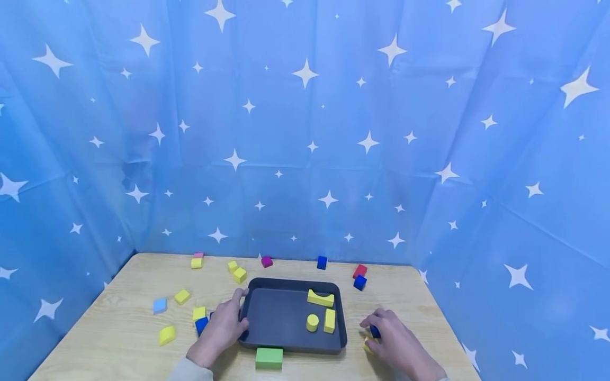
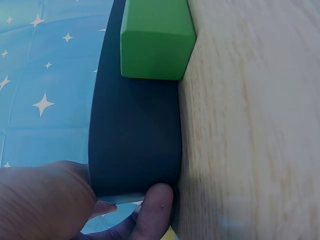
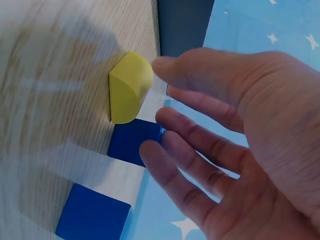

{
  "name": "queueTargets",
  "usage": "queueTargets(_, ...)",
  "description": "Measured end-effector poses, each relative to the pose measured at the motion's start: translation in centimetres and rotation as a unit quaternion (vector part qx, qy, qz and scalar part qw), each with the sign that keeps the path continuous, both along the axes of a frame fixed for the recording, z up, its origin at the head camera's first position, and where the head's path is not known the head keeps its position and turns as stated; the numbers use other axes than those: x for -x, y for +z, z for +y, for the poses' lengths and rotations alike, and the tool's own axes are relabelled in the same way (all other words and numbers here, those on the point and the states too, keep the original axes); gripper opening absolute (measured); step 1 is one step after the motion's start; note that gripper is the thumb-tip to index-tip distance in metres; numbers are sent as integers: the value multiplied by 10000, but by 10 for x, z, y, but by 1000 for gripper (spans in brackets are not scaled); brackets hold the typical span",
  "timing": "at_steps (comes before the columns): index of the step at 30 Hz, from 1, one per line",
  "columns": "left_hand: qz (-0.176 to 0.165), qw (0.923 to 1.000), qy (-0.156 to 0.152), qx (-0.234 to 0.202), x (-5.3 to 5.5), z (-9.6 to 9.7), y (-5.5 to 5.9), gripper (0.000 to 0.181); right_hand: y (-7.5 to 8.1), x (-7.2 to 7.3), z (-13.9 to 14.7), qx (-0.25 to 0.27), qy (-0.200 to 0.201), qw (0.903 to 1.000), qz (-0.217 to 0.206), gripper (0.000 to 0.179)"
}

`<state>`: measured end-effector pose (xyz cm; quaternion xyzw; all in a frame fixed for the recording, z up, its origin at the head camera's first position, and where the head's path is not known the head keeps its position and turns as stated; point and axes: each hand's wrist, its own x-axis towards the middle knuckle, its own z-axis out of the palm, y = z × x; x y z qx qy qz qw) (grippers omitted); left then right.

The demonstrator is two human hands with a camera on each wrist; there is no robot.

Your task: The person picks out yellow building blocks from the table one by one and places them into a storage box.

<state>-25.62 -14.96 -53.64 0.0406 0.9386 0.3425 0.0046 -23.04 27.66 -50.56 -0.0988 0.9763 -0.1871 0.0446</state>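
Note:
My left hand (image 1: 221, 325) grips the left wall of a dark grey tray (image 1: 281, 346), its thumb at the rim and a finger (image 2: 155, 210) low against the outside. Inside the tray, on the right, are a yellow arch block (image 1: 320, 299), a yellow cylinder (image 1: 312, 323) and a yellow rectangular block (image 1: 329, 321). To the tray's right, my right hand (image 1: 397, 338) hovers over a yellow half-round block (image 3: 131, 87) and a dark blue block (image 3: 134, 142). Its fingers are spread loosely, thumb tip right by the yellow block. Another blue block (image 3: 95, 215) shows in the right wrist view.
A green block (image 1: 269, 358) stands against the tray's front wall. Left of the tray lie several yellow blocks, a light blue block (image 1: 159, 306) and a dark blue block (image 1: 202, 325). Behind it are a magenta block (image 1: 267, 261), a blue cube (image 1: 322, 262) and a red block (image 1: 360, 271).

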Motion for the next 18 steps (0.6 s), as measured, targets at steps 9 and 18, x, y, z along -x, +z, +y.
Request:
queueTargets(9, -90, 10000, 29, 9, -2, 1, -4, 71, -5, -3, 8, 140, 790, 9968, 66, 26)
queueTargets(18, 14, 10000, -1, -38, 1, 0, -2, 72, -4, -2, 4, -191, 613, 9977, 219, 25)
